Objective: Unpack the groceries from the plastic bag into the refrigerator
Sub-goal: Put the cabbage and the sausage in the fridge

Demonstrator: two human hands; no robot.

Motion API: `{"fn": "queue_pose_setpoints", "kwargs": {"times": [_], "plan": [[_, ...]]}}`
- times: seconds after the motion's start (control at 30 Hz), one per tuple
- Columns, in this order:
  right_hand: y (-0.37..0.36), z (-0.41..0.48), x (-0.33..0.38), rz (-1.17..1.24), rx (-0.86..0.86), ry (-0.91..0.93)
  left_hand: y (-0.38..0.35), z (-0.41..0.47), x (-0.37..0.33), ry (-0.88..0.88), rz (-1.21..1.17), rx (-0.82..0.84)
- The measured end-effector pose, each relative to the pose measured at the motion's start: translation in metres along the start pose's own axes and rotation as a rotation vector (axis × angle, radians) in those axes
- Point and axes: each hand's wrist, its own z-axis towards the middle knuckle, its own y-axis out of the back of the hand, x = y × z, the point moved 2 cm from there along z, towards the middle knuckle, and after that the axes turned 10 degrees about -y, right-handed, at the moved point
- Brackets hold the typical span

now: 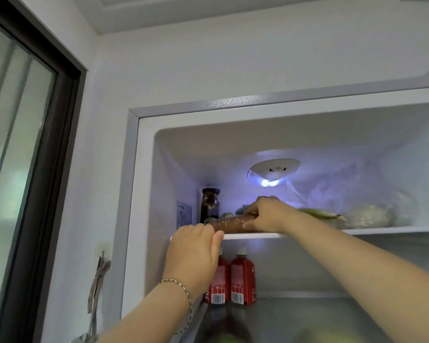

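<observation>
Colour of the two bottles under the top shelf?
Red bottles, pale caps; head view.

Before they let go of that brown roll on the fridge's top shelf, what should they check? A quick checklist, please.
1. Brown roll lying on the top shelf: ok, on its side.
2. Back from the front lip: not ok, right at the edge.
3. Right hand grip: ok, fingers curled round the roll's right end.
4. Left hand hold: cannot tell, it hides the other end.
5. Room further in: cannot tell; dark jar and greens crowd the shelf.
6. Red bottles: ok, on the shelf below.
</observation>
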Motion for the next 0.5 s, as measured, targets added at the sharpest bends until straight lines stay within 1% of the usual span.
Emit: {"fn": "queue_pose_setpoints", "kwargs": {"times": [0.1,0.2,0.3,0.37,0.43,0.5], "plan": [[0.005,-0.01,0.0,-0.012,-0.07,-0.055,0.001,0.0,0.0,-0.02,-0.011,-0.004],[0.012,-0.03,0.001,-0.064,-0.208,-0.099,0.003,-0.001,0.002,-0.056,0.004,0.025],[0.01,-0.065,0.0,-0.137,-0.275,-0.039,0.007,-0.002,0.003,-0.078,0.062,0.12],[0.005,-0.091,-0.003,-0.209,-0.277,0.037,0.012,-0.002,0.0,-0.07,0.098,0.243],[-0.003,-0.114,-0.005,-0.294,-0.202,0.087,0.022,-0.006,-0.007,-0.069,0.097,0.364],[-0.006,-0.133,-0.006,-0.281,-0.153,0.11,0.037,-0.013,-0.015,-0.04,0.053,0.46]]}}
